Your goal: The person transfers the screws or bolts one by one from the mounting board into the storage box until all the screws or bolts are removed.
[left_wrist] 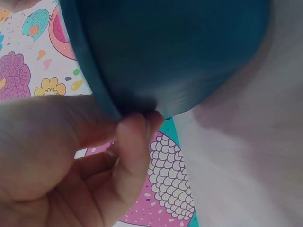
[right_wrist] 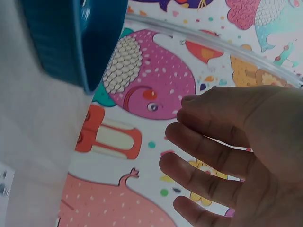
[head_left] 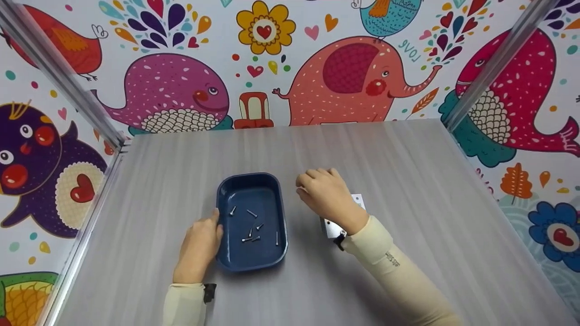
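Note:
A dark blue rectangular tray [head_left: 252, 265] rests on the table, with several small silver screws [head_left: 252, 213] scattered over its bottom. At its left side, my left hand [head_left: 200, 244] grips the rim; curled fingers [left_wrist: 135, 146] touch the outer wall just under the edge in the left wrist view. My right hand [head_left: 326, 194] hovers to the right of the tray, apart from it. Its fingers [right_wrist: 203, 146] are loosely bent and hold nothing. Partly hidden beneath the right wrist lies a white piece with holes [head_left: 333, 230].
The grey wood-grain table [head_left: 181, 167] is bordered by walls printed with cartoon animals. Metal posts [head_left: 480, 77] rise at the back corners, and a metal rail [head_left: 86, 240] runs along the left edge.

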### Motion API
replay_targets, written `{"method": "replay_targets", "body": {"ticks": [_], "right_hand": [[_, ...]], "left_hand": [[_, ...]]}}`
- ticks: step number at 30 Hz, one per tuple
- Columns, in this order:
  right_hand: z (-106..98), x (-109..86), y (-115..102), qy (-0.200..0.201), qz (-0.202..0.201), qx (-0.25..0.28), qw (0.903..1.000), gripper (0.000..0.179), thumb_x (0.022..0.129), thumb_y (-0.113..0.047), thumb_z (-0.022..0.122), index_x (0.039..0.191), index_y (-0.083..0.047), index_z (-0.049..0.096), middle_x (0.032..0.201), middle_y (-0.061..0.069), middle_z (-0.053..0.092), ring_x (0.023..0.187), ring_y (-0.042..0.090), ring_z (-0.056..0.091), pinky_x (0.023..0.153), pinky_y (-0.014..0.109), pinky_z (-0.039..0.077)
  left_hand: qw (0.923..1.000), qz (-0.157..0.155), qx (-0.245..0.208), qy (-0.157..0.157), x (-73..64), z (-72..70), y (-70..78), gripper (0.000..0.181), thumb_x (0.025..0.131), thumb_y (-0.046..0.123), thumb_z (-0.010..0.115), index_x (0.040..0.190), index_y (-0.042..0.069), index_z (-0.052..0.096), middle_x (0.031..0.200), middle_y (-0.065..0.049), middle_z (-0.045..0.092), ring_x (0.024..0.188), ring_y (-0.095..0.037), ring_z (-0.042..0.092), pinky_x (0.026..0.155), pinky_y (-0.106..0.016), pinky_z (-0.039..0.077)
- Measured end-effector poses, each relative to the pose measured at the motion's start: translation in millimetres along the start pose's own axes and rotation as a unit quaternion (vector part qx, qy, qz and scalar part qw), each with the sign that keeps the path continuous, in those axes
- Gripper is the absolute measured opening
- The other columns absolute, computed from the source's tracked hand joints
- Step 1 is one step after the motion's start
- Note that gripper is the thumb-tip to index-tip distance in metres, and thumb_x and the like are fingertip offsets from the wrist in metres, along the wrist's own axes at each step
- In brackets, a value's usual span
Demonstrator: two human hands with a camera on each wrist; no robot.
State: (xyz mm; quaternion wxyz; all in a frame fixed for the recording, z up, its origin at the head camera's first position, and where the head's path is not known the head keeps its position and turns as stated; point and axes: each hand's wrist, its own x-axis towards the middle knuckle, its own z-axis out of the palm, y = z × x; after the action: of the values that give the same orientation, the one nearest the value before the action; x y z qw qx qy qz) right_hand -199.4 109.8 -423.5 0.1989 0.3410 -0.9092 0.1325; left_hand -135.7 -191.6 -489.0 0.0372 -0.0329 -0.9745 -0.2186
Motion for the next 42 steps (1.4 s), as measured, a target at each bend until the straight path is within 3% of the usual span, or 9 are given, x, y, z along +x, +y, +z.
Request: {"method": "replay_targets", "body": {"ticks": [10,22,29,42], "right_hand": [[3,-18.3,27,-0.017,0.047,0.009,0.9987,0.009,0.088,-0.004,0.073,0.093,-0.011,0.07,0.087,0.003,0.066,0.084,0.025,0.064,0.075,0.048,0.047],[28,-42.6,56,-0.061,0.096,-0.004,0.9935,0.013,0.083,-0.005,0.079,0.094,-0.008,0.073,0.089,0.007,0.069,0.082,0.03,0.067,0.071,0.053,0.05],[41,-51.1,62,-0.087,0.114,-0.005,0.9896,0.011,0.084,-0.006,0.078,0.094,-0.007,0.074,0.089,0.009,0.07,0.082,0.033,0.066,0.072,0.055,0.05],[52,-56.8,63,-0.093,0.122,-0.026,0.9878,0.004,0.084,-0.006,0.075,0.086,-0.01,0.073,0.082,0.006,0.065,0.079,0.03,0.065,0.069,0.051,0.047]], "left_hand": [[0.9998,0.01,-0.01,0.016,-1.6,1.0,1.0,0.042,0.093,0.002,0.063,0.132,-0.012,0.057,0.106,-0.035,0.065,0.091,-0.05,0.066,0.076,-0.058,0.052],[0.9998,0.009,-0.008,0.013,-1.5,-0.4,0.6,0.042,0.093,0.002,0.063,0.133,-0.012,0.056,0.106,-0.037,0.064,0.09,-0.051,0.066,0.075,-0.058,0.052],[0.9999,0.007,-0.008,0.011,-2.1,-0.6,0.1,0.043,0.094,0.003,0.063,0.133,-0.012,0.056,0.106,-0.037,0.064,0.09,-0.052,0.066,0.076,-0.059,0.052],[0.9998,0.009,-0.007,0.017,-2.0,0.2,0.6,0.042,0.094,0.001,0.064,0.132,-0.014,0.056,0.107,-0.035,0.065,0.091,-0.049,0.067,0.075,-0.056,0.054]]}}
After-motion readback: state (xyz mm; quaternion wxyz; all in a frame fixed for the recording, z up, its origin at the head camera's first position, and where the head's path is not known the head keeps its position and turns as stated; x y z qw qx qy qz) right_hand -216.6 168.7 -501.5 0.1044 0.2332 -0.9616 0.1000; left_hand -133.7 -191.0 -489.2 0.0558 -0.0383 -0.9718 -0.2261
